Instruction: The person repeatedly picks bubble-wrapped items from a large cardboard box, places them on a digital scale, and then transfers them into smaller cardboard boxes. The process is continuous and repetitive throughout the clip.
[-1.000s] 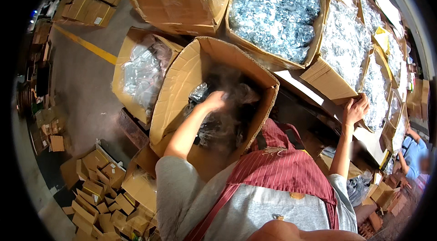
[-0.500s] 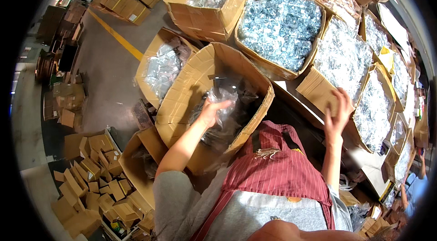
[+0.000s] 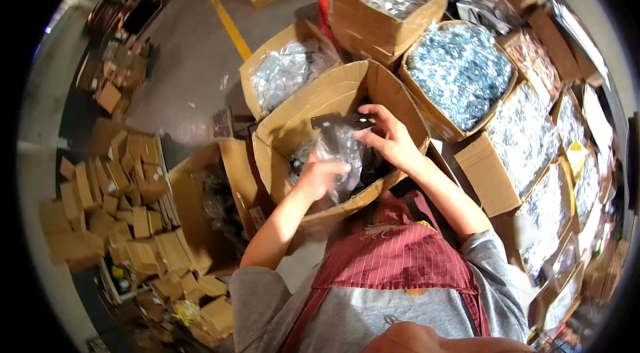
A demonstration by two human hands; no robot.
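My left hand [image 3: 319, 178] is closed around a clear plastic bag [image 3: 343, 153], above the inside of an open cardboard box [image 3: 280, 130] in front of me. At the top of the bag shows a dark flat piece [image 3: 325, 121]; whether it is part of the bag or its contents I cannot tell. My right hand [image 3: 392, 140] reaches over the box's right side, thumb and fingers curled at the bag's upper right edge. Inside the box, more clear bags [image 3: 303, 156] lie partly hidden below my hands.
Behind stands a box of clear packets [image 3: 287, 70]; beyond it is a taller carton [image 3: 373, 23]. Bluish packets fill a carton [image 3: 460, 76] to the right, with more filled boxes [image 3: 523, 140] beyond. Small cartons [image 3: 127, 200] are heaped at left. A yellow line [image 3: 223, 10] crosses the floor.
My right hand has come left from the carton flap to the bag in my left hand. The view has turned, so the boxes sit differently in it.
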